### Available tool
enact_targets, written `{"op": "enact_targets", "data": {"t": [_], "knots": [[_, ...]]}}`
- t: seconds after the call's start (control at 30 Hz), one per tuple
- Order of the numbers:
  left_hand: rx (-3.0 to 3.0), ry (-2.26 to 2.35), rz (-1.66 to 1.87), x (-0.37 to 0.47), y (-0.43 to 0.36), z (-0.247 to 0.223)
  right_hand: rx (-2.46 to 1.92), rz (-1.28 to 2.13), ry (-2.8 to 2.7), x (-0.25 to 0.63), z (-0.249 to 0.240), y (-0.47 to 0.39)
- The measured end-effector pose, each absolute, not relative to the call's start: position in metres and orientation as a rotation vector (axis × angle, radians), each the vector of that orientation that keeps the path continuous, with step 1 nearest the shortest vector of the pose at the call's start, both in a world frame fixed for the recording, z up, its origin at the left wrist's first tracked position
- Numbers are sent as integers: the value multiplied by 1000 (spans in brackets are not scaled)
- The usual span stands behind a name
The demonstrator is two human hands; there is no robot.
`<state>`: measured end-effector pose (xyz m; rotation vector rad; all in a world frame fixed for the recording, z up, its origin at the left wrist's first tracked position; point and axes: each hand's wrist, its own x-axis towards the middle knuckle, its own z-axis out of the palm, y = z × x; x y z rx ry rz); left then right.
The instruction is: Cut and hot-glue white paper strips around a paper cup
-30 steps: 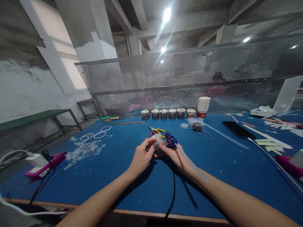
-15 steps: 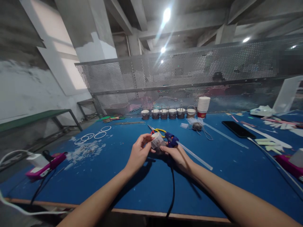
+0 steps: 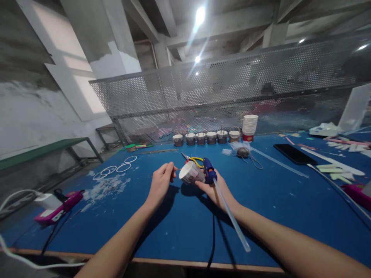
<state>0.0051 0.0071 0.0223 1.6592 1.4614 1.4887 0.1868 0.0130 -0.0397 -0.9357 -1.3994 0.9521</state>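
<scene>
My right hand (image 3: 218, 190) holds a covered paper cup (image 3: 191, 172) tilted on its side, its white opening facing left. The same hand also has a blue glue gun (image 3: 209, 170), from which a long clear glue stick (image 3: 232, 216) sticks out toward me. My left hand (image 3: 162, 178) is off the cup, a little to its left, with fingers curled together; whether something small is between them is hidden. Scissors with yellow handles (image 3: 197, 161) lie just behind the cup.
Covered cups (image 3: 201, 139) stand in a row at the back, beside stacked paper cups (image 3: 250, 127). White rings (image 3: 108, 170) and scraps lie left, near a magenta power strip (image 3: 62, 208). A black phone (image 3: 295, 154) and pale strips (image 3: 333, 170) are at the right.
My left hand has let go of the cup and moved left. The cup has turned with its opening to the left, and the glue stick has swung down toward me.
</scene>
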Motion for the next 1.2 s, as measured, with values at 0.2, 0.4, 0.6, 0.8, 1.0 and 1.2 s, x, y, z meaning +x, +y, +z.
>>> {"op": "enact_targets", "data": {"t": [0.2, 0.4, 0.6, 0.8, 1.0, 1.2], "knots": [[1870, 1403, 1329, 16, -10, 27, -962, 768, -1499, 187, -31, 0], [1879, 1413, 1313, 25, -14, 24, -945, 716, -1545, 186, -30, -2], [1815, 1404, 1321, 26, -13, 22, -907, 713, -1546, 184, -33, -1], [1827, 1486, 1378, 30, -9, 10, -918, 696, -1533, 184, -34, -2], [1896, 1465, 1378, 27, -10, 9, -906, 834, -1453, 183, -38, 5], [1817, 1304, 1455, 16, -9, 19, -842, 1240, -1166, 183, -38, 20]]}}
